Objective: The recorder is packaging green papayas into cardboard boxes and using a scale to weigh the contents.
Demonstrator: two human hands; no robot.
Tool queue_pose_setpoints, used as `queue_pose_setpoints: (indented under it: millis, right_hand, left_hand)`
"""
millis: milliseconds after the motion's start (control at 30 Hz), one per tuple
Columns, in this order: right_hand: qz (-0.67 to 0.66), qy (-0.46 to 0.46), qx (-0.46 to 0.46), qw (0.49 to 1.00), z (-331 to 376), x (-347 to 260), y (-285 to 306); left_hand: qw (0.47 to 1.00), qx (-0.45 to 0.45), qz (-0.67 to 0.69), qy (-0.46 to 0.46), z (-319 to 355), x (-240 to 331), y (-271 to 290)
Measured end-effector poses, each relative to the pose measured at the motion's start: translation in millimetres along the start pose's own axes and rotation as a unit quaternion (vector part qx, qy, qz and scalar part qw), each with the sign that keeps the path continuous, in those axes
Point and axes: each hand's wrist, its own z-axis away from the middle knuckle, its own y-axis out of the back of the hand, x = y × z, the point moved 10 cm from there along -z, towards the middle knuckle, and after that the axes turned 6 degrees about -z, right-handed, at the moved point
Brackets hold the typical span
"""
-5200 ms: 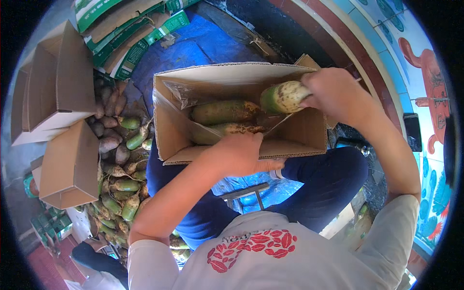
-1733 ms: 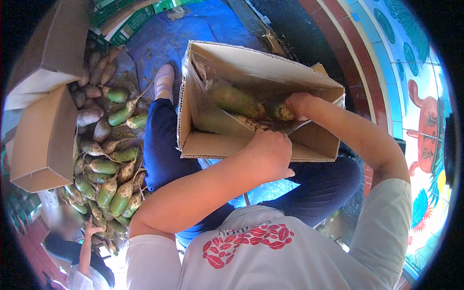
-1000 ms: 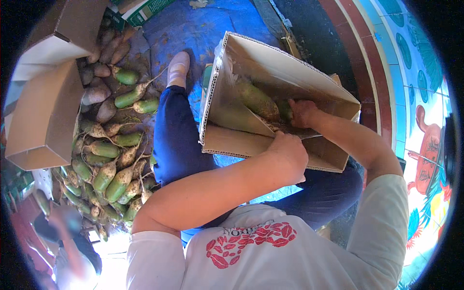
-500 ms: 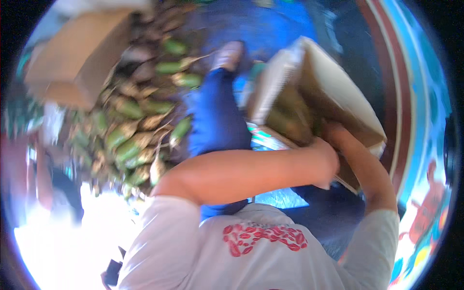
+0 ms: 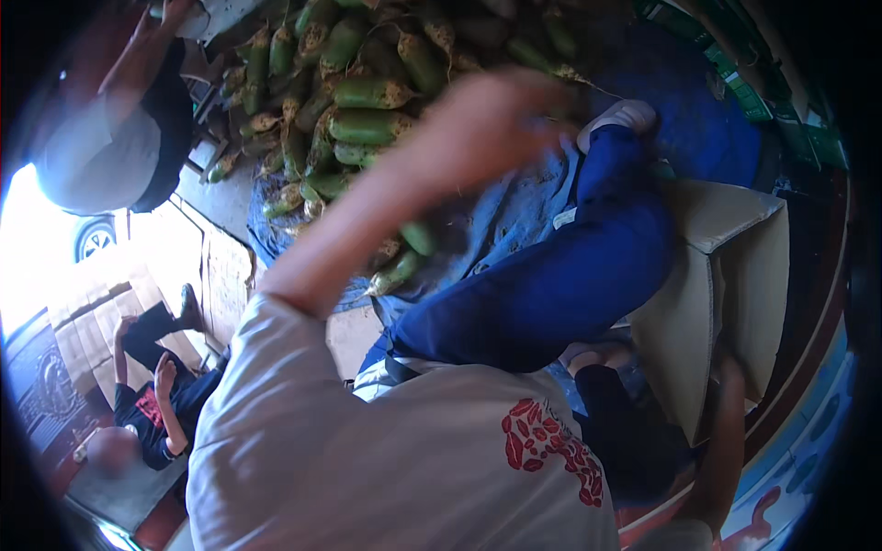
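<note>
My left hand [image 5: 528,115], smeared by motion, is stretched over the near right part of a heap of green radishes [image 5: 372,124] with soil-covered root ends. Its fingers are too blurred to read, and no radish shows clearly in it. An open cardboard box [image 5: 675,340] stands by my right leg. My right hand [image 5: 729,375] is at the box's near end, partly inside the wall. Its fingertips are hidden, as is the bottom of the box.
A blue tarp [image 5: 496,220] lies under the radishes. My bent left leg [image 5: 542,285] crosses between heap and box. One person [image 5: 110,147] is at the far left, another [image 5: 152,404] sits at the lower left. Green cartons [image 5: 781,110] line the far right.
My left hand has left the box and swung out to the radish heap. My right hand stays at the box. The view has turned, showing more people on the left.
</note>
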Motion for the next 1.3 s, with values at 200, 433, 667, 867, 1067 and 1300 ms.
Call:
queue_pose_setpoints:
  millis: [200, 433, 667, 867, 1067, 1300]
  right_hand:
    - [-0.312, -0.117, 0.044, 0.942, 2, 20, 30]
    - [-0.131, -0.172, 0.268, 0.939, 70, -146, 230]
    - [-0.146, -0.198, 0.361, 0.900, 111, -154, 262]
    - [-0.334, -0.024, 0.490, 0.805, 123, -224, 339]
    - [-0.161, 0.193, 0.564, 0.787, 107, -354, 439]
    - [-0.007, 0.317, 0.632, 0.708, 108, -377, 470]
  left_hand:
    - [0.923, -0.017, -0.214, 0.319, 177, -239, 31]
    - [0.858, -0.075, -0.374, 0.344, 253, -285, -97]
    - [0.883, 0.009, -0.296, 0.364, 236, -286, -79]
    - [0.797, 0.089, 0.499, 0.328, 129, -244, -26]
    - [0.785, -0.082, 0.585, 0.186, -32, -75, 17]
    - [0.838, -0.222, 0.491, 0.090, -97, 82, -20]
